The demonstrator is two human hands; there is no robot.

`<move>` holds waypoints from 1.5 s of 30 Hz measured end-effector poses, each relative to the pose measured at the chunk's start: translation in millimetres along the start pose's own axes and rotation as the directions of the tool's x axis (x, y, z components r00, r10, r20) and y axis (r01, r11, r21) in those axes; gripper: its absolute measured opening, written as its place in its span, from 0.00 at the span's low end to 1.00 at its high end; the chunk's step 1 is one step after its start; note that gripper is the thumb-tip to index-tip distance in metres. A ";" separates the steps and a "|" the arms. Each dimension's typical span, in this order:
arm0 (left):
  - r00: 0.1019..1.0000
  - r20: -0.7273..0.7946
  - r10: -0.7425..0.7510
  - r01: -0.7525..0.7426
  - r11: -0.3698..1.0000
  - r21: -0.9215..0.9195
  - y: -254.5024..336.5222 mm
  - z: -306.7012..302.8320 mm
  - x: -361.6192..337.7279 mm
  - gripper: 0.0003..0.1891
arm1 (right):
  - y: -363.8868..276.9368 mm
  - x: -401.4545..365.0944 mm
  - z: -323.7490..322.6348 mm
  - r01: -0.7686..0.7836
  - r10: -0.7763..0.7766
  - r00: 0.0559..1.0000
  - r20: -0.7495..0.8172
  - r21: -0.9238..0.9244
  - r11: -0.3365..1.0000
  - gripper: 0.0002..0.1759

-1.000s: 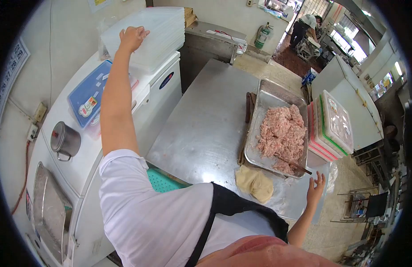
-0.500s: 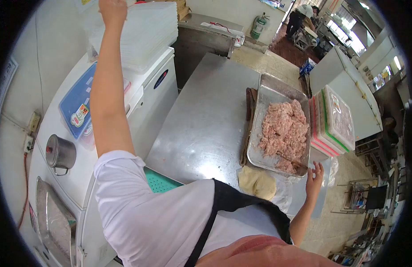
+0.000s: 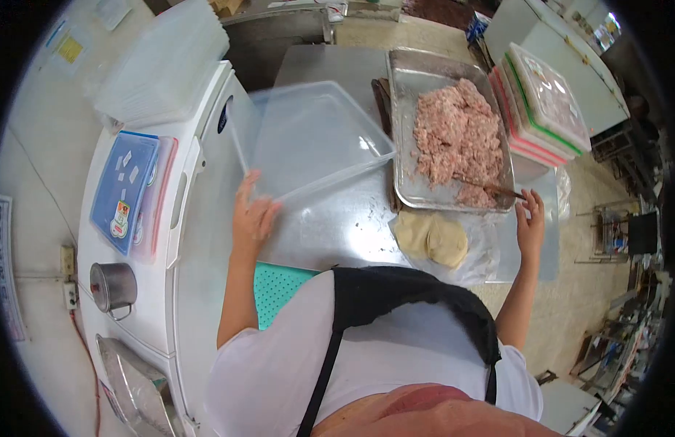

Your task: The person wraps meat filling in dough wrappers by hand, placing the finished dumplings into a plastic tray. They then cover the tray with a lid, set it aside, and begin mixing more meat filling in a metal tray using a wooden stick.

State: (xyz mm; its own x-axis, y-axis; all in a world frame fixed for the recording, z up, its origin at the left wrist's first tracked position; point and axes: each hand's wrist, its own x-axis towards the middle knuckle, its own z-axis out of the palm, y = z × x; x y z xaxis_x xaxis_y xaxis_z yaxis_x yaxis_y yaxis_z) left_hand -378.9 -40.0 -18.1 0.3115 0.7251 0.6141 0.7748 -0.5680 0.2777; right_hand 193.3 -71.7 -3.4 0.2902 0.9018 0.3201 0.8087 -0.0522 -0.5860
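My left hand [image 3: 253,213], blurred by motion, is at the near-left corner of a clear plastic container [image 3: 315,135], its thumb and fingers about the rim. The shallow container is over the steel table, its left part jutting past the table edge. My right hand [image 3: 529,215] has its fingertips closed at the end of a thin brown stick [image 3: 497,189]. The stick's other end lies in minced meat [image 3: 457,131], which fills much of a metal tray [image 3: 414,191]. Just below the tray are two stacks of round, pale yellow wrappers [image 3: 446,244] on plastic.
Lidded boxes [image 3: 541,109] are stacked right of the tray. On the white freezer [image 3: 151,306] at left are a pile of clear containers [image 3: 166,69], blue and red lids [image 3: 126,193] and a metal pot [image 3: 113,285]. A green perforated mat [image 3: 279,288] shows beside the table.
My left hand has come down from the container pile, and a clear container is now over the table. My right hand has moved onto the stick's end. The view has tilted downward.
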 end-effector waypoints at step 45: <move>0.825 0.465 -0.321 0.396 0.916 -0.071 227.2 197.7 2.0 0.21 | -0.7 -35.3 80.7 0.684 -0.754 0.510 0.415 0.335 0.647 0.17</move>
State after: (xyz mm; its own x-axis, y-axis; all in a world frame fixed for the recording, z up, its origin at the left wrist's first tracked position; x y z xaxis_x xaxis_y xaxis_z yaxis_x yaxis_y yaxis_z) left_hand -93.4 -90.6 -99.8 0.2641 0.9616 0.0745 0.7937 -0.2606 0.5497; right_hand 141.2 -68.9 -74.3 -0.6741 0.6769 0.2956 0.5507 0.7273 -0.4097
